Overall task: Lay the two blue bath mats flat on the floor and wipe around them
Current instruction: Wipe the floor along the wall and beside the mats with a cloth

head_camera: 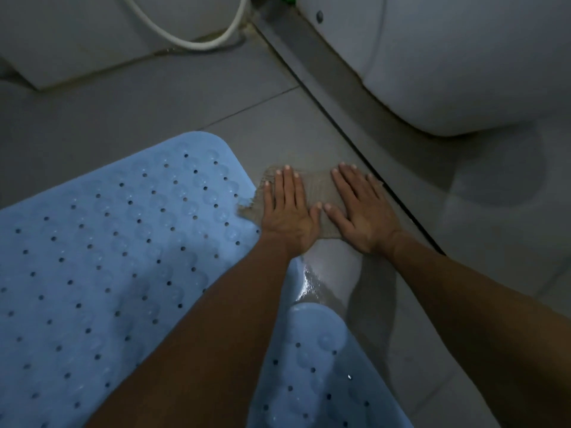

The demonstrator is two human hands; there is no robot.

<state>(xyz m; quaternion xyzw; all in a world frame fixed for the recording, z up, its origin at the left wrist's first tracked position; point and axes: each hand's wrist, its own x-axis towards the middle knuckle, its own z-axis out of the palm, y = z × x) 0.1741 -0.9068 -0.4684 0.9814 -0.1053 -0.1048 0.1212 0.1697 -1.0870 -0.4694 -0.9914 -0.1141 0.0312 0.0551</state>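
Both my left hand [285, 211] and right hand [360, 211] lie flat, fingers straight, pressing the soft brown cloth [318, 189] on the wet floor [173, 97] beside the large blue mat [123, 230]; the second mat [315, 366] lies nearer. The mats look limp, rubbery and probably slippery; I'd take them by their edges.

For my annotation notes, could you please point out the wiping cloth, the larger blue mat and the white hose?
wiping cloth [319, 189], head view: bare middle between the hands.
larger blue mat [123, 242], head view: perforated centre.
white hose [197, 41], head view: loop's bottom.
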